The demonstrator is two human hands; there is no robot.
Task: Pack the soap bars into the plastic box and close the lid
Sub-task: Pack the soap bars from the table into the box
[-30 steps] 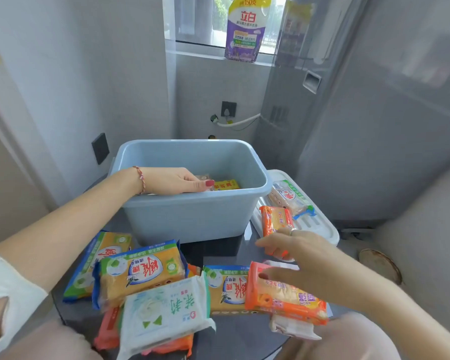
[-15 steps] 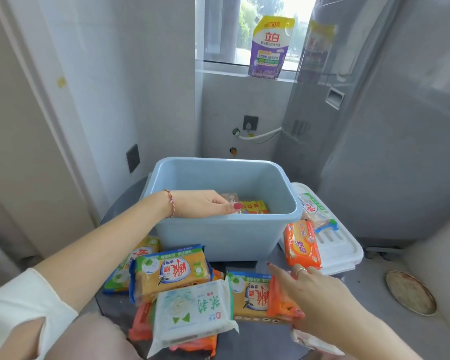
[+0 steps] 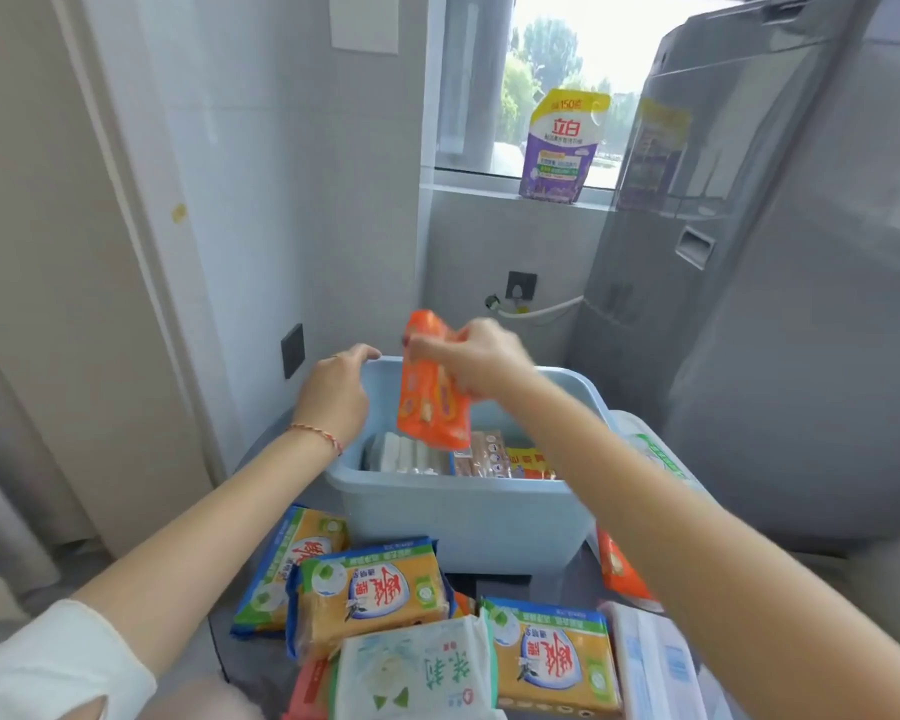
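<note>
A light blue plastic box [image 3: 463, 517] stands open on a dark table, with several wrapped soap bars [image 3: 489, 454] lying inside. My right hand [image 3: 474, 358] holds an orange soap pack [image 3: 430, 394] upright above the box opening. My left hand [image 3: 333, 392] is over the box's left rim, its fingers curled at the back corner. In front of the box lie more packs: yellow-and-blue soap bars [image 3: 370, 595], a white-and-green pack [image 3: 417, 672] and another orange pack [image 3: 622, 574]. The white lid [image 3: 661, 459] lies to the right, mostly hidden by my right arm.
A grey washing machine [image 3: 780, 314] fills the right side. A purple detergent pouch [image 3: 559, 148] stands on the window sill behind the box. Wall sockets [image 3: 292, 350] and a white hose [image 3: 541, 309] sit on the tiled wall.
My right hand picked an orange pack up from the table and raised it over the box. My left hand came out of the box to its left rim. The view tilted up.
</note>
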